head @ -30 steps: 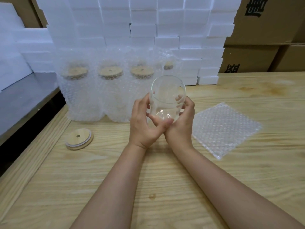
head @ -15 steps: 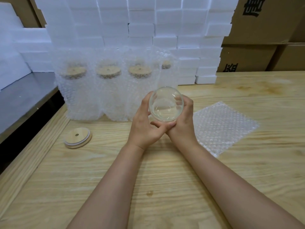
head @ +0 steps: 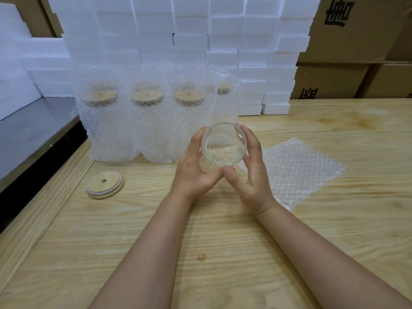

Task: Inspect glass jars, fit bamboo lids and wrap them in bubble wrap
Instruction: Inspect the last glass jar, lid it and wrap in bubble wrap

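Observation:
A clear glass jar (head: 224,144) without a lid is held above the wooden table (head: 223,241), its mouth tipped towards me. My left hand (head: 194,168) cups its left side and my right hand (head: 249,170) grips its right side, thumb under the rim. A round bamboo lid (head: 105,185) with a small centre hole lies on the table to the left. A flat square sheet of bubble wrap (head: 296,170) lies to the right, partly under my right hand.
Several lidded jars wrapped in bubble wrap (head: 147,117) stand in a row behind my hands. White foam blocks (head: 191,36) are stacked behind them, with cardboard boxes (head: 347,41) at the back right. A grey shelf (head: 29,130) sits lower at the left, past the table's edge.
The jar has been tipped further so its open mouth faces me, and both hands have shifted round it. The lid and the bubble wrap sheet have not moved.

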The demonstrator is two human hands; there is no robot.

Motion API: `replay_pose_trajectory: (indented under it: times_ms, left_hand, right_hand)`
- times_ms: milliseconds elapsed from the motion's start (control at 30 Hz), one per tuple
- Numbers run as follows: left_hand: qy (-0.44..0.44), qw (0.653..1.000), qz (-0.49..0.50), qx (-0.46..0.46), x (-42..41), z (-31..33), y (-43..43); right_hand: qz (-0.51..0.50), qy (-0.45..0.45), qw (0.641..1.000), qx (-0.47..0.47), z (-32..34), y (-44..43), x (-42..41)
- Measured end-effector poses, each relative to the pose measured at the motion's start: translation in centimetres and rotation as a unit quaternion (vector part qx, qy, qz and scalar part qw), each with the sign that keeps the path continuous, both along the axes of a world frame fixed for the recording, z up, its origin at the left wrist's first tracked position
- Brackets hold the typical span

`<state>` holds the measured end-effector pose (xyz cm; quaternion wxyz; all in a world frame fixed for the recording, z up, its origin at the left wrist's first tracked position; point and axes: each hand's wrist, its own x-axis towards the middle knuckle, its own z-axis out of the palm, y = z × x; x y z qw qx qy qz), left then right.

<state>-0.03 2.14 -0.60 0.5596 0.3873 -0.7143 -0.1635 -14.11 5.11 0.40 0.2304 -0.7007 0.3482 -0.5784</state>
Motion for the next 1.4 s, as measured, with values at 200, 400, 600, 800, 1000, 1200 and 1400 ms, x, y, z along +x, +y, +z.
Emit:
replay_pose_trajectory:
  times_ms: [200, 400, 600, 800, 1000, 1200, 1400]
  left_hand:
    - [-0.035, 0.999, 0.016, -0.014, 0.0, 0.1, 0.1]
    - [-0.077, 0.995, 0.060, -0.021, 0.1, -0.1, 0.3]
    - [-0.087, 0.994, 0.066, -0.010, -0.3, 0.5, 0.9]
    - [-0.105, 0.993, 0.056, -0.006, -0.5, 0.7, 1.1]
    - [-0.101, 0.993, 0.058, 0.016, -0.5, 0.8, 1.2]
    - [-0.098, 0.993, 0.061, 0.026, -0.5, 0.6, 0.9]
    - [-0.098, 0.993, 0.069, 0.017, -0.6, 0.4, 0.8]
  right_hand:
    - [-0.021, -0.040, 0.999, 0.008, 0.2, 0.0, 0.6]
    - [-0.050, -0.084, 0.992, 0.076, 1.1, 0.2, 2.3]
    - [-0.109, -0.110, 0.978, 0.140, 2.5, -0.2, 2.8]
    - [-0.135, -0.152, 0.963, 0.179, 3.3, -0.3, 2.6]
    - [-0.141, -0.206, 0.951, 0.181, 3.2, -0.6, 2.4]
    - [-0.110, -0.237, 0.940, 0.219, 3.7, -0.8, 2.3]
    - [-0.074, -0.176, 0.948, 0.254, 4.8, -0.8, 1.7]
